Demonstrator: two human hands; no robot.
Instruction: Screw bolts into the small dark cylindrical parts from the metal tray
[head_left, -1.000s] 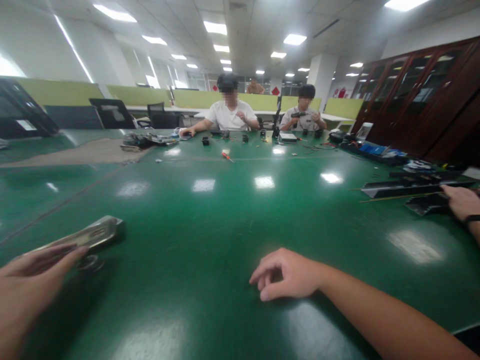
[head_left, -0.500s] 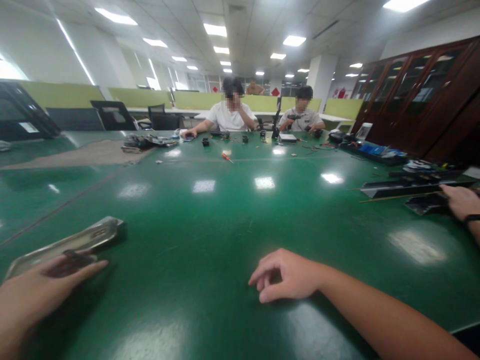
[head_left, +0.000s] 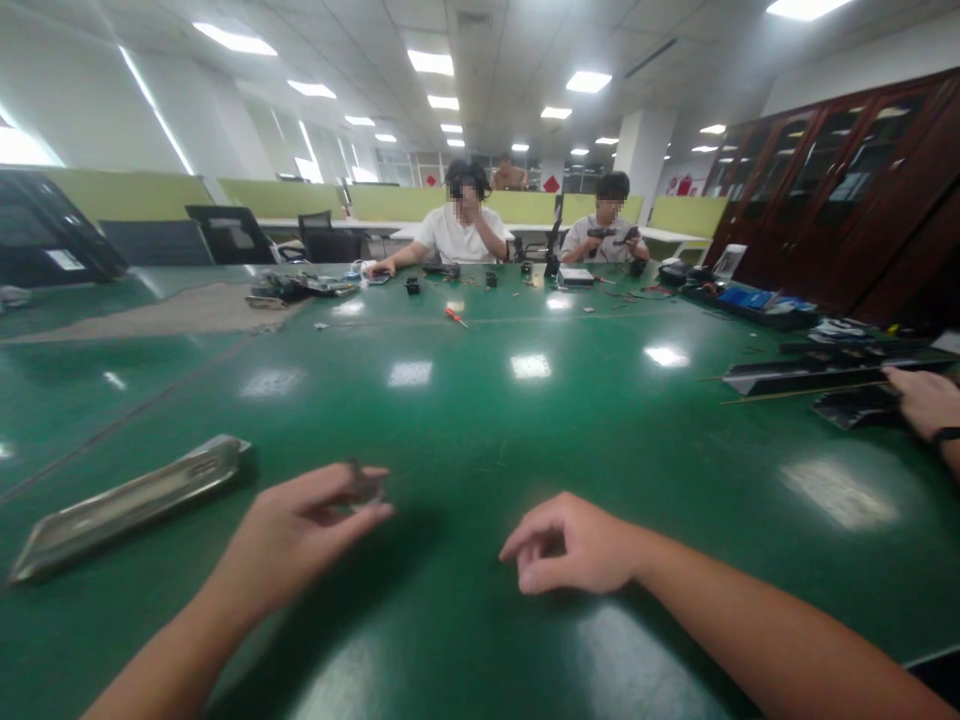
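Above the green table (head_left: 450, 430), left of the middle, my left hand (head_left: 300, 525) pinches a small dark, partly see-through piece (head_left: 366, 490) between thumb and fingers. Blur and the fingers keep me from telling its kind. To the right, my right hand (head_left: 566, 545) lies on the table with loosely curled fingers. A gap shows between its thumb and fingers, and nothing is seen in them. A long, shiny tray-like packet (head_left: 131, 505) lies slantwise on the table, left of my left hand and apart from it.
A red screwdriver (head_left: 454, 317) lies farther back. Two people (head_left: 465, 235) sit across the table among small dark parts. At the right, another person's hand (head_left: 926, 400) touches dark metal channels (head_left: 810, 377). A black tray (head_left: 757, 303) of mixed items stands behind them.
My left hand has moved right, away from the tray-like packet, carrying the small dark piece. My right hand stays almost where it was.
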